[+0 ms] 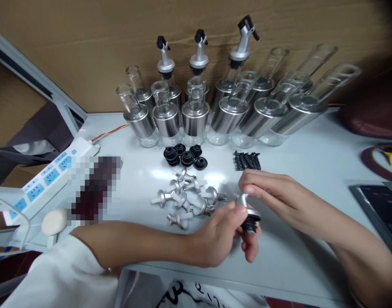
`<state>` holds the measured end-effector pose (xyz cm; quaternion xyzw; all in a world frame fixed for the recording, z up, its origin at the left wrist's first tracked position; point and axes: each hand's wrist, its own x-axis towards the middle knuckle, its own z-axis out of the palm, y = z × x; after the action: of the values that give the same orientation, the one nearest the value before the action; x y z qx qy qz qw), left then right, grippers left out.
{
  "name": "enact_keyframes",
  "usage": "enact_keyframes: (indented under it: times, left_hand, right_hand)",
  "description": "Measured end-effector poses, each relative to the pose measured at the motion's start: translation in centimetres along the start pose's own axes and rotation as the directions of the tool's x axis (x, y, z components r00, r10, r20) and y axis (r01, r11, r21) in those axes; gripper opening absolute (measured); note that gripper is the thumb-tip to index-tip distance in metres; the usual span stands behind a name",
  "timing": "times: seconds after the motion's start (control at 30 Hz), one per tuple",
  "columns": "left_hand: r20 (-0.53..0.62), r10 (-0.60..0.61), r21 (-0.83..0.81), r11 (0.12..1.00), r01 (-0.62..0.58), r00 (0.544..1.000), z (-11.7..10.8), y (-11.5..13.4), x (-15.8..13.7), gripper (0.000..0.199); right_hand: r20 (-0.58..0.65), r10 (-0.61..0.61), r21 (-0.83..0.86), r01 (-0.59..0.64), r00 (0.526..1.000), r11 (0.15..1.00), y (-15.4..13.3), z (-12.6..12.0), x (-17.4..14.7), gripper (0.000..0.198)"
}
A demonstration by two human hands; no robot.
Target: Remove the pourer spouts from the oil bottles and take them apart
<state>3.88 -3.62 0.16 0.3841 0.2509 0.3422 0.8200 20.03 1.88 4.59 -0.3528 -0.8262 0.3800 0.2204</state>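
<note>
My left hand (222, 233) is closed around a bottle pourer (243, 201) with a silver spout and collar. The pourer's black ribbed stopper (249, 224) points down, out between my fingers. At the top end of the spout, my right hand (268, 186) has its fingers bent and pressed together; whatever they hold there is hidden. Just beyond my right hand lies a small row of black levers (247, 161). Loose silver pourer spouts (181, 200) are spread left of my hands, and several black rubber stoppers (187, 157) sit behind them.
Several glass bottles with steel sleeves (196, 119) stand at the back, three topped by a fitted pourer (198, 55). On the left are a power strip (48, 177), a blurred-out phone (99, 184) and a white round object (54, 221). A dark tablet-like device (380, 209) lies right.
</note>
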Motion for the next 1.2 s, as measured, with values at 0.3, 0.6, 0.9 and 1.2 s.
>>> enact_keyframes:
  times: [0.3, 0.6, 0.9, 1.2]
  left_hand:
    - [-0.024, -0.032, -0.004, 0.999, 0.032, 0.999, 0.1, 0.2, 0.1, 0.048]
    - [-0.005, -0.066, 0.218, 0.974, 0.065, 0.998, 0.2, 0.9, -0.3, 0.037]
    - [0.009, -0.066, 0.294, 0.954, 0.06, 0.998, 0.1, 0.9, -0.4, 0.032]
    - [0.057, 0.058, 0.099, 0.993, -0.064, 0.997, -0.3, -0.3, -0.1, 0.051]
  right_hand:
    - [-0.013, 0.013, -0.046, -0.013, 1.0, 0.999, 0.2, 0.0, 0.0, 0.035]
    - [-0.008, 0.14, -0.089, -0.14, 0.99, 0.986, -0.9, -0.3, 0.2, 0.05]
    - [0.008, 0.204, -0.07, -0.203, 0.979, 0.977, -0.8, -0.2, -0.1, 0.055]
    - [-0.031, 0.127, -0.055, -0.128, 0.991, 0.99, -0.7, 0.0, 0.0, 0.046]
